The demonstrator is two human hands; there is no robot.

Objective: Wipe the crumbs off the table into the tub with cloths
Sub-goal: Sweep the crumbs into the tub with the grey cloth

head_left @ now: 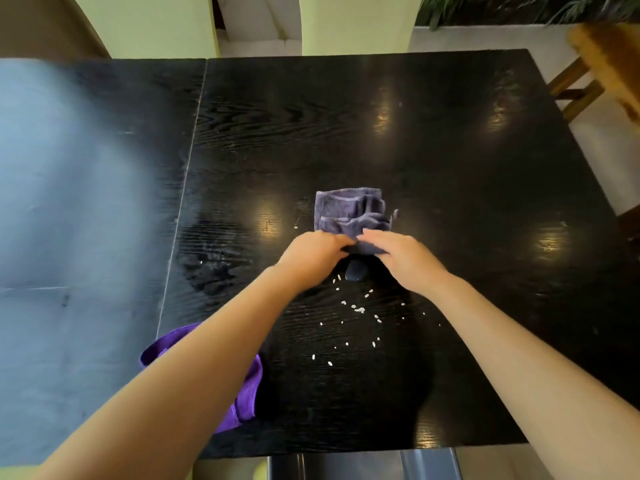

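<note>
Both hands, the left hand (313, 251) and right hand (403, 252), pinch the near edge of the folded grey cloth (349, 211) lying at twelve o'clock from them on the black desk (450, 150), crumbs (358, 310) scattered at six o'clock, a purple cloth (247, 393) at seven.

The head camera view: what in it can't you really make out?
- Tub: a steel-looking edge at the bottom is cut off by the frame; cannot tell if it is the tub.
- Purple cloth: largely hidden under the left forearm.
- Dark object below the grey cloth: partly covered by the cloth, left hand and right hand; unidentifiable.
- Crumbs: too small to identify.
- Left of the table: washed out by glare.
</note>
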